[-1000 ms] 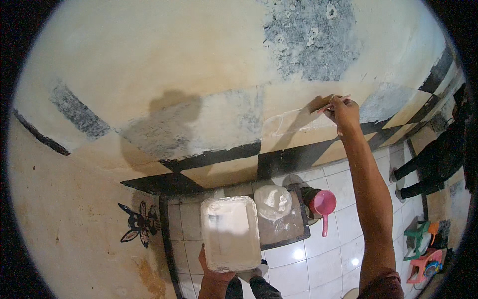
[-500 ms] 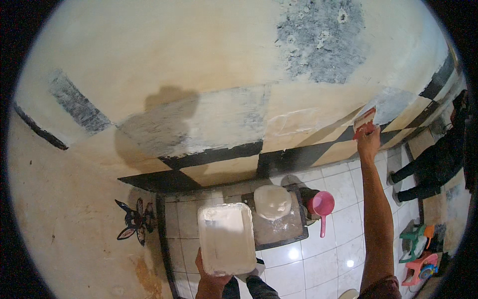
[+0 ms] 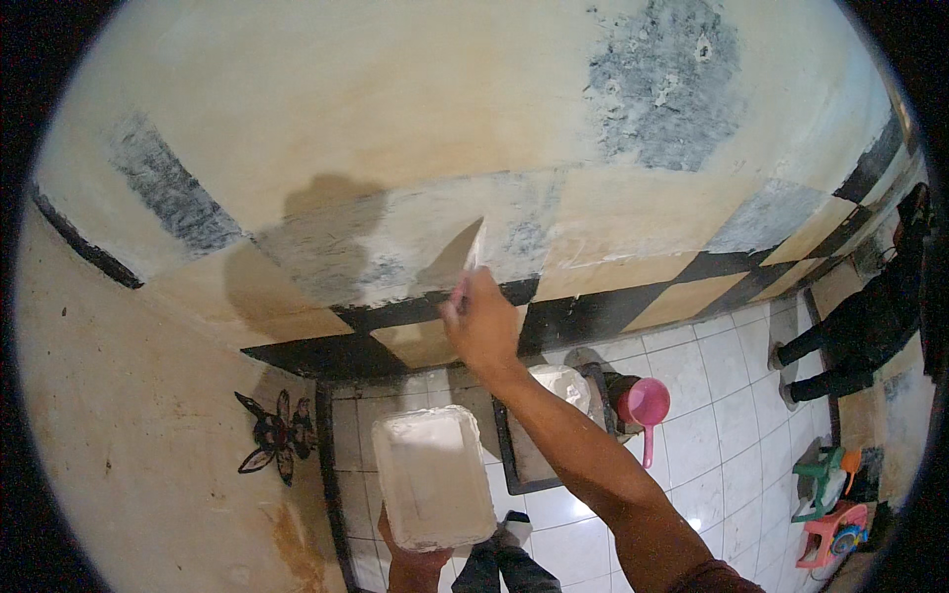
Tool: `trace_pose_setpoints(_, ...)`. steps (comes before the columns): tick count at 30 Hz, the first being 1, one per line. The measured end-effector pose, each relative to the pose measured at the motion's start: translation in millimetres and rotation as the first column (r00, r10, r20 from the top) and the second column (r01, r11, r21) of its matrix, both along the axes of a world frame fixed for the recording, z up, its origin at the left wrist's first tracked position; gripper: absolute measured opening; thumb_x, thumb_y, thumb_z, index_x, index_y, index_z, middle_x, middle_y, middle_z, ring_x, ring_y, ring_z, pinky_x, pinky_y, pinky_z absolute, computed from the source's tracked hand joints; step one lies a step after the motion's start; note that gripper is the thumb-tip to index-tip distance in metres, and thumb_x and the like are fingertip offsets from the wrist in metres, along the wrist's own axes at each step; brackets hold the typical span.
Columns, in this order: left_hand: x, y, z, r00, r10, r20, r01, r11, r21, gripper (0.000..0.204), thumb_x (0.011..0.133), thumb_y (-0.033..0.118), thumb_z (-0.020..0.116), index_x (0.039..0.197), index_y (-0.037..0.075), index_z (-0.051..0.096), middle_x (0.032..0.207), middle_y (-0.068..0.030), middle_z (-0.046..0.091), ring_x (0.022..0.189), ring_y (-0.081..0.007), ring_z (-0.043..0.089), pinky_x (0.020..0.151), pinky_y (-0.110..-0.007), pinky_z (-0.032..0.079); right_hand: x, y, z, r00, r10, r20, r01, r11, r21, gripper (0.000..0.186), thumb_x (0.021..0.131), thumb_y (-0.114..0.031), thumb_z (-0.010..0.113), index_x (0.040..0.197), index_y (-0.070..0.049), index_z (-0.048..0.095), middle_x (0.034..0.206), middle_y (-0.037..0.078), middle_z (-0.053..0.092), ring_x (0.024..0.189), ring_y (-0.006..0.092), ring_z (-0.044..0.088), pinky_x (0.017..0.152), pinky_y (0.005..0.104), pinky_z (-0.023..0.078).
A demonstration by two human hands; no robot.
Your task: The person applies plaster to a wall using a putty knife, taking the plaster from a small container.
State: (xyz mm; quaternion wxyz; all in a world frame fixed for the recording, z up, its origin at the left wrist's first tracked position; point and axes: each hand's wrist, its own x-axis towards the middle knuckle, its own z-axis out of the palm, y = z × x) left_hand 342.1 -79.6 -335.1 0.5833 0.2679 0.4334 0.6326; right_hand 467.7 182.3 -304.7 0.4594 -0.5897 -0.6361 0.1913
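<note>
My right hand [image 3: 482, 321] grips a putty knife [image 3: 478, 243], its blade seen nearly edge-on against the wall [image 3: 435, 227]. Whether the blade touches the wall I cannot tell. A pale grey-white coat lies over dark squares there, beside cream and black checks along the bottom. With my left hand [image 3: 419, 563], closed around its lower edge, I hold up a rectangular tray [image 3: 435, 494]. White paste lies in the tray, thickest along the far rim. The left fingers are partly hidden beneath it.
On the tiled floor [image 3: 692, 395], a white lump [image 3: 561, 383] rests on a dark-framed board [image 3: 524, 460], beside a pink dipper [image 3: 648, 401]. A person in dark clothes [image 3: 860, 316] stands at right, near green [image 3: 816, 489] and pink [image 3: 828, 534] stools.
My right hand has swung left along the wall with the putty knife, from the far right patch to the middle one. The tray has shifted slightly left.
</note>
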Motion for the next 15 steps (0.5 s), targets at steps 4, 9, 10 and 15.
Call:
trace_pose_setpoints(4,-18,-10,-27,0.975,0.05,-0.217,-0.077,0.99,-0.12,0.063,0.077,0.008,0.074,0.133,0.003,0.046,0.118,-0.0118,0.061,0.102,-0.0229,0.063,0.087,-0.04,0.053,53,-28,-24,0.925,-0.039,-0.378,0.028,0.999,-0.036,0.028,0.081,-0.008,0.065,0.105,0.0,0.054,0.096,0.013,0.064,0.086,0.0259,0.066,0.074,0.0391,0.053)
trace_pose_setpoints(9,-36,10,4,0.693,0.061,0.718,0.13,0.969,-0.208,0.055,0.091,0.039,0.05,0.135,0.006,0.045,0.127,-0.0135,0.056,0.113,-0.0307,0.058,0.093,-0.051,0.049,121,-28,-45,0.358,-0.259,-0.897,-0.026,0.958,-0.287,0.023,0.084,-0.012,0.061,0.104,-0.002,0.057,0.089,0.012,0.066,0.08,0.0241,0.064,0.069,0.0337,0.052)
trace_pose_setpoints(10,-40,10,0,0.693,0.051,0.72,0.143,0.968,-0.207,0.055,0.091,0.039,0.05,0.135,0.006,0.045,0.127,-0.0135,0.056,0.113,-0.0307,0.058,0.093,-0.051,0.049,142,-21,-56,0.371,-0.227,-0.9,-0.054,0.963,-0.265,0.02,0.085,-0.013,0.061,0.102,-0.003,0.058,0.086,0.011,0.065,0.081,0.0232,0.064,0.067,0.0332,0.051)
trace_pose_setpoints(15,-38,25,10,0.668,-0.04,0.743,0.25,0.953,-0.174,0.057,0.094,0.045,0.036,0.137,0.008,0.043,0.131,-0.0132,0.053,0.118,-0.0344,0.054,0.097,-0.054,0.045,214,36,-75,0.638,-0.199,-0.744,0.054,0.975,-0.214,0.009,0.089,-0.012,0.047,0.082,-0.009,0.05,0.086,0.008,0.059,0.062,0.0141,0.049,0.063,0.0294,0.048)
